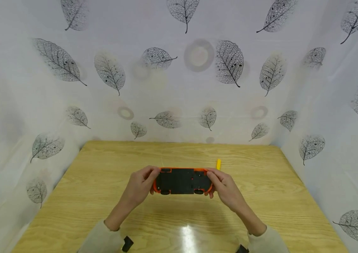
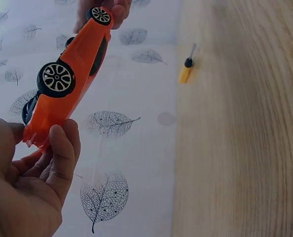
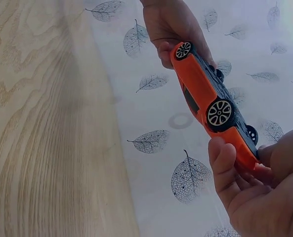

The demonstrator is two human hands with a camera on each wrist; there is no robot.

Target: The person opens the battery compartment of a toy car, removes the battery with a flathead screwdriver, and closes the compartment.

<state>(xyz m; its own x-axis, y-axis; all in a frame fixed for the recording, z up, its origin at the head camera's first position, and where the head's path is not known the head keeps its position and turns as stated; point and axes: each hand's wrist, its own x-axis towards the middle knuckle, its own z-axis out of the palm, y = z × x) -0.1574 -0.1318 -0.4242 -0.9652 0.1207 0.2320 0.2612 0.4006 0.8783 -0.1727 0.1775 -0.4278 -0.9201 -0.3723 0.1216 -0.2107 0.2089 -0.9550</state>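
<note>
An orange toy car [image 1: 180, 181] is held up over the table, its flat black underside facing the head camera. My left hand [image 1: 139, 184] grips one end between thumb and fingers, and my right hand [image 1: 226, 188] grips the other end the same way. In the left wrist view the toy car [image 2: 74, 79] shows its orange side and spoked wheels, with the left hand [image 2: 30, 182] around the near end. From the right wrist the toy car [image 3: 210, 103] appears tilted, its near end pinched by the right hand [image 3: 265, 192].
A screwdriver with a yellow handle [image 2: 185, 74] lies on the wooden table [image 1: 103, 211] beyond the right hand. White sheeting [image 1: 172, 91] printed with dark leaves hangs behind the table and along both sides.
</note>
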